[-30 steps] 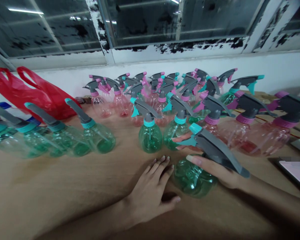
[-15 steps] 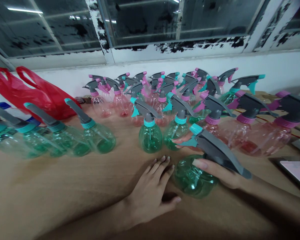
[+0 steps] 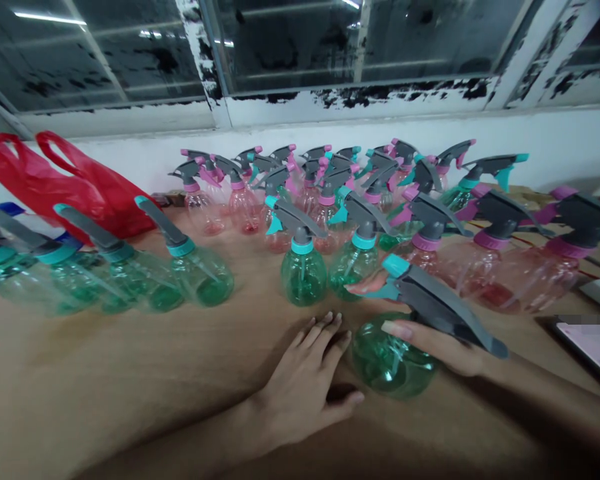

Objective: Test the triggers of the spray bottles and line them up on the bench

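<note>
In front of me on the right stands a green spray bottle (image 3: 387,363) with a grey and teal trigger head. My right hand (image 3: 445,343) is wrapped around its neck, the thumb on the near side and fingertips showing behind the teal trigger. The bottle's collar is hidden by this hand. Flat on the table just left of the bottle lies my left hand (image 3: 305,383), fingers stretched out and holding nothing. Beyond it are two more green spray bottles, one nearer the middle (image 3: 303,277) and one beside it (image 3: 353,267).
Several pink spray bottles (image 3: 530,277) stand on the right, more crowd the back, and several green spray bottles (image 3: 203,277) line the left. A red plastic bag (image 3: 100,193) sits back left. A phone or tablet (image 3: 590,347) lies at the right edge of the table (image 3: 130,373).
Almost nothing differs. My right thumb has shifted slightly to the right on the bottle, and the view has moved a little. My left hand stays flat on the table.
</note>
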### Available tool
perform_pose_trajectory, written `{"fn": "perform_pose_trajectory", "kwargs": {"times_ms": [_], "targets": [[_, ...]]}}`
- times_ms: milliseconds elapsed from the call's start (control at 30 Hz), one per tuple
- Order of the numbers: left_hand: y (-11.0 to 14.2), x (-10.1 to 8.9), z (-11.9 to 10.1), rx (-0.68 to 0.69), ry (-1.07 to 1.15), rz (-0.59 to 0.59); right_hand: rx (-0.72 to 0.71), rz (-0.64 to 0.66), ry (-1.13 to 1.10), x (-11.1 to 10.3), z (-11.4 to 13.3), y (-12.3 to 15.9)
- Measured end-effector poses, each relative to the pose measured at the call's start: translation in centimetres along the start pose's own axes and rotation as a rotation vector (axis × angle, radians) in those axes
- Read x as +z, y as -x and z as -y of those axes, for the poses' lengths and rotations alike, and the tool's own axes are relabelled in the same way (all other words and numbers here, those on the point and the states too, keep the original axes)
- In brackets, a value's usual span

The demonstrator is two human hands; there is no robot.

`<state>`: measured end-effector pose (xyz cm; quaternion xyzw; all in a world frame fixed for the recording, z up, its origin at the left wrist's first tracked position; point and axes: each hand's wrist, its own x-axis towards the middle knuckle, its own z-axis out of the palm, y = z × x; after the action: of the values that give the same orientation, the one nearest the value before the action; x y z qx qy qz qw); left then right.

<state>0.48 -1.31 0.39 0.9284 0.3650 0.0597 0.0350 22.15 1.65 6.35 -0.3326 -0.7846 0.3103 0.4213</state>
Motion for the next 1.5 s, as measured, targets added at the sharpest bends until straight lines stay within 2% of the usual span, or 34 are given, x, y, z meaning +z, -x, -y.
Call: {"fn": "perform_pose_trajectory", "kwargs": {"times_ms": [233,600,767,1033,1333,1500], "targets": [[-0.1,-0.05,-0.06,-0.012,0.055,-0.029,0.072,0.011,-0.065,0.07,-0.53,0.44],[-0.07,-0.21,-0.1,0.0,0.039,-0.02,0.055,-0.015,0.003,-0.25,-0.28,0.22],[-0.04,0.04,-0.15,-0.008,0.03,-0.044,-0.003,0.044,0.056,-0.42,-0.68,-0.23],[-0.07,-0.14,-0.2,0.009,0.004,-0.039,0.002,-0.067,0.014,0.35,0.17,0.04],[-0.24,-0.56,-0.21,0.01,0.008,-0.005,0.004,0.002,-0.086,0.07,0.02,0.06],[-0.31,-0.6,-0.2,0.009,0.003,0.005,0.018,0.019,-0.064,0.01,-0.19,0.15]]}}
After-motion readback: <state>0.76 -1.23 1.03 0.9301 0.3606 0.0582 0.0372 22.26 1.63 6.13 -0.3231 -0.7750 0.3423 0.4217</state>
